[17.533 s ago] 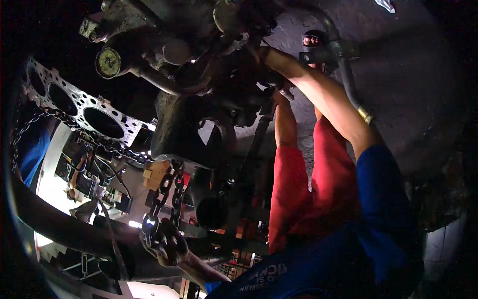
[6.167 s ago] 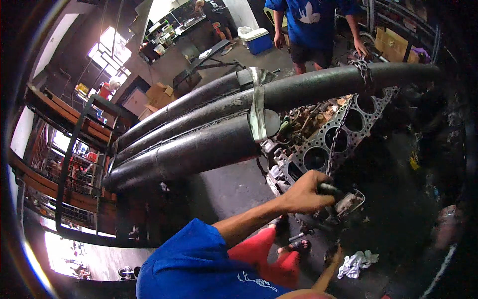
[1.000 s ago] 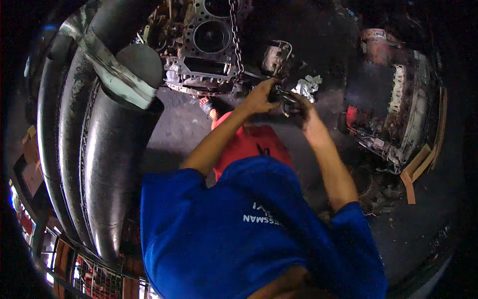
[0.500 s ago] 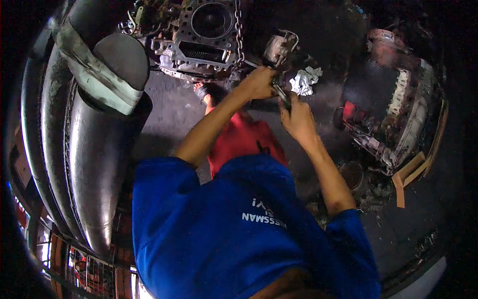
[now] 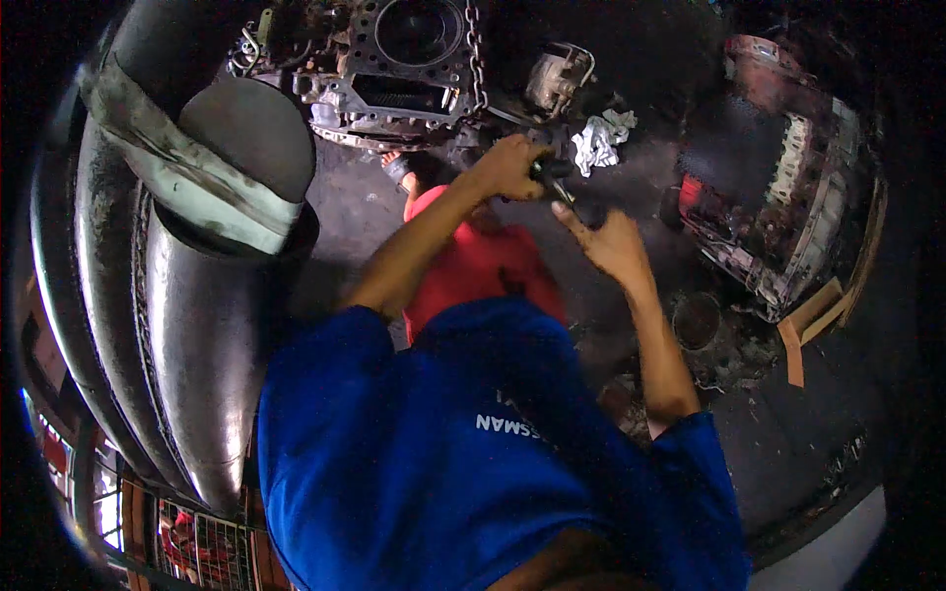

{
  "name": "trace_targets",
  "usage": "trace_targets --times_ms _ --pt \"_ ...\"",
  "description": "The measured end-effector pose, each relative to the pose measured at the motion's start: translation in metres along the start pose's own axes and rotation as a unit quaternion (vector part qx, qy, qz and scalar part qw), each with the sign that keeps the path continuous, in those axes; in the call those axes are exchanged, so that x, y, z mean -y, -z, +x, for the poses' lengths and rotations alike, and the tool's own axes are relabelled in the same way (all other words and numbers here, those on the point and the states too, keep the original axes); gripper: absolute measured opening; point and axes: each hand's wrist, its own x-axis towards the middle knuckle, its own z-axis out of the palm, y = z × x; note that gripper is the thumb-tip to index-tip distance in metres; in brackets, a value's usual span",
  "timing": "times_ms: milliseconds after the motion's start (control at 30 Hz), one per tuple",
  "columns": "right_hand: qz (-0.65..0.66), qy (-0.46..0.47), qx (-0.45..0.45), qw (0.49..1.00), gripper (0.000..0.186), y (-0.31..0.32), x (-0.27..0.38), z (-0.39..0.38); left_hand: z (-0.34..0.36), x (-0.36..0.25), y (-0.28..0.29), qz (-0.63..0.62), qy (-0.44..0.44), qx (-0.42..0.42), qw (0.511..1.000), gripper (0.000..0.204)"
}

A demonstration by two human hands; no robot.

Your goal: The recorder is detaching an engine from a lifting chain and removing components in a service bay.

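My left hand (image 5: 509, 169) grips a small dark metal piece with a shiny shaft (image 5: 555, 185), its exact kind unclear. My right hand (image 5: 608, 239) is just below it to the right, fingers apart and thumb stretched toward the shaft's lower end. A metal cylindrical component (image 5: 552, 84) lies beyond my hands, and a crumpled white rag (image 5: 598, 143) is just to the right of them. At the top, a chain (image 5: 475, 49) hangs over the engine block with its bored deck (image 5: 367, 59).
Large dark steel tubes (image 5: 197, 335) with a pale wrapped band (image 5: 217, 197) fill the left side. A rusty machinery assembly (image 5: 800, 207) lies on the right beside cardboard strips (image 5: 793, 350). Greasy round parts (image 5: 697, 320) lie on the floor beside my right arm.
Both hands were closed together on the dark piece; my right hand has since loosened and moved down and right, while my left hand keeps hold.
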Motion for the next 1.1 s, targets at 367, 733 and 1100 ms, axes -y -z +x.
trace_targets --times_ms 367,733,1100 --pt "0.606 -0.025 0.050 0.794 0.025 -0.016 -0.031 0.072 0.002 0.031 0.005 -0.101 -0.035 0.083 0.991 0.091" --pt "0.528 -0.102 0.020 0.843 0.027 0.031 0.004 -0.016 0.031 -0.038 -0.031 -0.135 -0.068 -0.027 0.988 0.044" --pt "0.286 0.038 -0.118 0.950 0.028 0.012 0.000 0.024 0.012 -0.024 0.004 -0.145 -0.098 0.040 0.984 0.046"
